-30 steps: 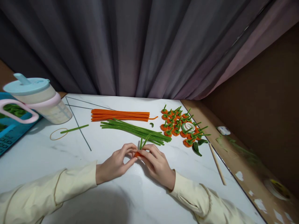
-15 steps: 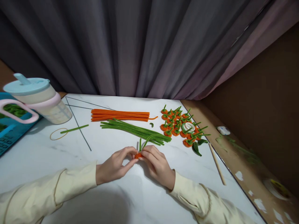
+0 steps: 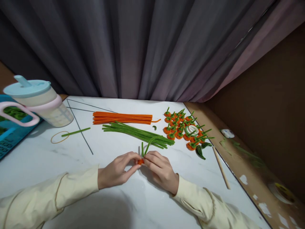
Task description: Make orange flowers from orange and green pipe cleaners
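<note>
My left hand [image 3: 118,170] and my right hand [image 3: 160,169] meet at the fingertips over the white table [image 3: 119,203]. Both pinch a small orange pipe-cleaner piece [image 3: 140,162] with two green stems [image 3: 145,147] sticking up from it. Just beyond lies a bundle of green pipe cleaners [image 3: 138,133], and behind that a bundle of orange pipe cleaners [image 3: 122,117]. To the right sits a pile of finished orange pieces with green stems [image 3: 182,127].
A lidded cup with a pink handle [image 3: 35,103] stands at the far left beside a blue tray [image 3: 9,133]. A rubber band [image 3: 57,137] and a short green piece [image 3: 75,131] lie near it. A tape roll [image 3: 192,129] rests on the pile; a wooden stick [image 3: 221,168] lies by the right edge.
Both hands have stayed in place while the fingers shifted slightly on the orange piece. The green stems now stand a little more upright.
</note>
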`<state>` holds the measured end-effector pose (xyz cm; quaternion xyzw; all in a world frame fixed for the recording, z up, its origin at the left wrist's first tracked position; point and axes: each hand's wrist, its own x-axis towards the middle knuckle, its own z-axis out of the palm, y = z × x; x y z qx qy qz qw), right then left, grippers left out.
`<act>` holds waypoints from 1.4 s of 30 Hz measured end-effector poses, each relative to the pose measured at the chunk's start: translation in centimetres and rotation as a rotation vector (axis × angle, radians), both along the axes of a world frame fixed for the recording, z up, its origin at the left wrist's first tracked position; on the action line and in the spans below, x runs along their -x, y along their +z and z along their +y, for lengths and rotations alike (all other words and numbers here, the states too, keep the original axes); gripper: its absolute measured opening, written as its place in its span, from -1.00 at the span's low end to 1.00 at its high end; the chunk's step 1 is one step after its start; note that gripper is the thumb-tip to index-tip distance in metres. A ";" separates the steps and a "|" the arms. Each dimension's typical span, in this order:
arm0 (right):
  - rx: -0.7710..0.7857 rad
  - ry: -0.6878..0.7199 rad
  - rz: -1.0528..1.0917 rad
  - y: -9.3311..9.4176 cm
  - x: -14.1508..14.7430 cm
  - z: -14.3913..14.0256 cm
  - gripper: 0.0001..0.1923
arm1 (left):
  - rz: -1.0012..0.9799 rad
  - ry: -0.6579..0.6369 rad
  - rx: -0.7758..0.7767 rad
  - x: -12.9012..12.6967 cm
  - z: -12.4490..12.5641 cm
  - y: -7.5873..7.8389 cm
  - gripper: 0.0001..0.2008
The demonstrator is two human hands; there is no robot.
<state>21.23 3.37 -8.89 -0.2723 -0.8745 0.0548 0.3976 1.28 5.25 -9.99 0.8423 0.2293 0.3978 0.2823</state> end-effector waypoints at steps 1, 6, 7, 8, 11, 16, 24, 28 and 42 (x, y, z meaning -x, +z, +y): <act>-0.005 0.000 -0.005 0.0 0.0 0.0 -0.71 | -0.001 0.001 0.001 0.0 0.0 0.0 -0.75; -0.025 -0.002 -0.029 0.2 -0.1 0.0 -0.69 | -0.003 0.002 -0.002 0.0 0.0 0.1 -0.76; -0.029 -0.004 -0.032 0.2 -0.1 0.0 -0.70 | -0.003 0.002 -0.005 0.0 0.0 0.0 -0.76; -0.035 -0.005 -0.034 0.3 -0.1 0.0 -0.70 | -0.003 0.001 -0.006 0.0 0.0 0.0 -0.76; -0.061 0.003 -0.034 0.4 -0.1 0.0 -0.73 | -0.003 -0.003 -0.002 0.0 0.0 -0.1 -0.75; -0.057 -0.002 -0.022 0.0 0.0 0.1 -0.72 | 0.017 0.023 0.037 0.1 0.0 -0.2 -0.76; 0.207 -0.199 0.132 -0.5 0.2 -0.1 -0.80 | -0.108 0.113 0.418 -0.5 0.6 1.3 -0.73; 0.307 -0.190 0.163 -0.3 0.4 -0.4 -0.81 | -0.093 0.081 0.463 -0.4 0.9 1.6 -0.72; 0.186 -0.162 0.178 -0.7 0.2 -0.4 -0.64 | -0.178 0.095 0.927 -0.7 1.2 2.4 -0.67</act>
